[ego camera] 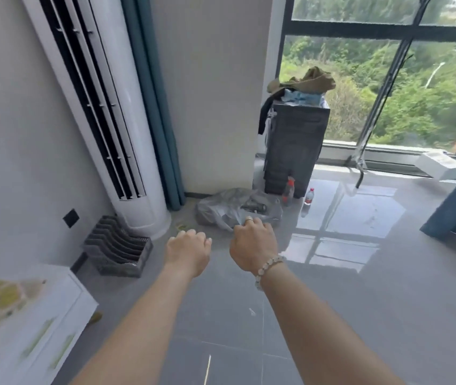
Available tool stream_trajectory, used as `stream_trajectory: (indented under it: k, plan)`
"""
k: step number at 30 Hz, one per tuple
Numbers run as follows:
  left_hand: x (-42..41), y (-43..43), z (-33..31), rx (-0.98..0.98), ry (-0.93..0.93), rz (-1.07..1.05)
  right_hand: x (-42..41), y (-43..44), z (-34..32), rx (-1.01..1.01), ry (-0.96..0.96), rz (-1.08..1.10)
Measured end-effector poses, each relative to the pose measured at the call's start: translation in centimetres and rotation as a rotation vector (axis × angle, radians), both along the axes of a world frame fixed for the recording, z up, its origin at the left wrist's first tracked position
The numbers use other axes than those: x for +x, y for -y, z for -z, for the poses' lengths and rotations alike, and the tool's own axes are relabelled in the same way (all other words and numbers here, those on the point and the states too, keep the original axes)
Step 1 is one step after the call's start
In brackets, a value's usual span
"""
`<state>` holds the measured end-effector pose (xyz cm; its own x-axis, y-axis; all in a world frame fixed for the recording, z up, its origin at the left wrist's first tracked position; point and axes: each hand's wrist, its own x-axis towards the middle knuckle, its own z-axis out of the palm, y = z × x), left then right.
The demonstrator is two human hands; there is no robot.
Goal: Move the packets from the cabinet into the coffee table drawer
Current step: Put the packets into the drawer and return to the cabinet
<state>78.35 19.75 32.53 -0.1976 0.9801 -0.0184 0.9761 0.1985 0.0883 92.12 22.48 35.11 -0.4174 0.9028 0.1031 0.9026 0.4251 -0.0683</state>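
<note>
Both my arms reach forward over the grey tiled floor. My left hand [187, 250] is curled into a loose fist with nothing visible in it. My right hand [253, 243], with a ring and a bead bracelet, is also curled shut and I see nothing in it. A white cabinet [54, 315] stands at the lower left, and a blurred yellow-green packet [1, 297] lies on its top. No coffee table or drawer is in view.
A tall white air conditioner [126, 151] stands in the corner beside a teal curtain [160, 129]. On the floor are a dark slatted rack [118, 248], a grey plastic bag [232, 208], two bottles [308, 196] and a dark bin [293, 145] piled with clothes. A large window is at right.
</note>
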Motion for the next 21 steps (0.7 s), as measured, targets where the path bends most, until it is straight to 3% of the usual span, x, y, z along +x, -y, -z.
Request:
stream_trajectory:
  k: [11, 21]
  plan:
    - [-11.4, 1.1, -1.1, 0.000, 0.008, -0.401, -14.0, -5.0, -0.7, -0.091, -0.040, -0.469]
    - [-18.4, 3.6, -1.7, -0.021, -0.033, -0.680, -24.3, -5.7, -0.7, -0.166, 0.042, -0.795]
